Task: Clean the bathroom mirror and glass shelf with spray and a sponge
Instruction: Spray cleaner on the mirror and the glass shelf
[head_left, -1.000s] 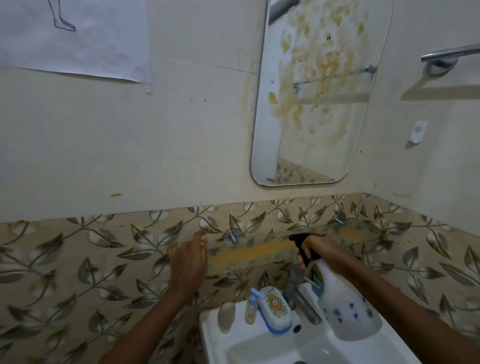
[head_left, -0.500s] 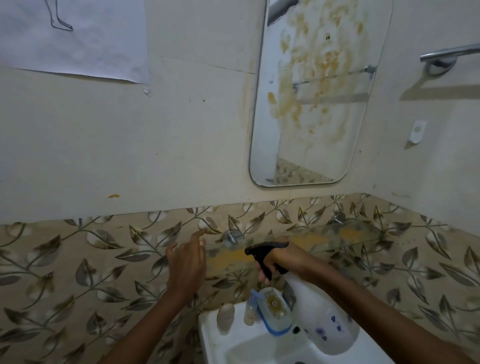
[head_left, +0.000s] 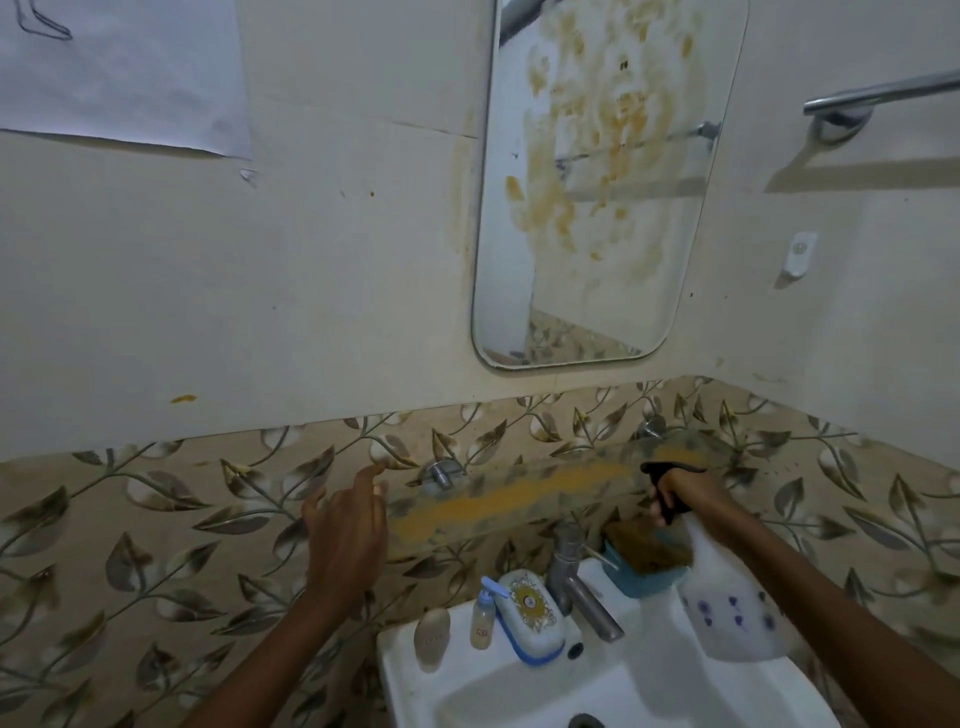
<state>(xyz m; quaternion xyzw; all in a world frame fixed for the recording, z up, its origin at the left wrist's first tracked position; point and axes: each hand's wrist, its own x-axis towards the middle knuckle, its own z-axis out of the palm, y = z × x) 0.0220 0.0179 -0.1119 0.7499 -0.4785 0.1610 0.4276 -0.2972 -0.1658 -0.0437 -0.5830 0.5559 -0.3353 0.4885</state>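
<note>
While the right hand (head_left: 685, 496) is gripping one spray bottle (head_left: 727, 597) at lower right, the left hand (head_left: 348, 535) is hovering open-fingered, holding nothing. One stained mirror (head_left: 597, 182) is hanging above one glass shelf (head_left: 519, 499).

Glass shelf (head_left: 519, 499) surface lay bare of objects, open to approach from 6 o'clock. Below it, tap (head_left: 574, 577), blue tray (head_left: 641, 579), soap dish (head_left: 530, 613) and small bottle (head_left: 482, 616) crowded the sink (head_left: 415, 686) rim. Mirror (head_left: 597, 182) at 12 o'clock stood unobstructed; towel rail (head_left: 878, 96) projected at 2 o'clock.
</note>
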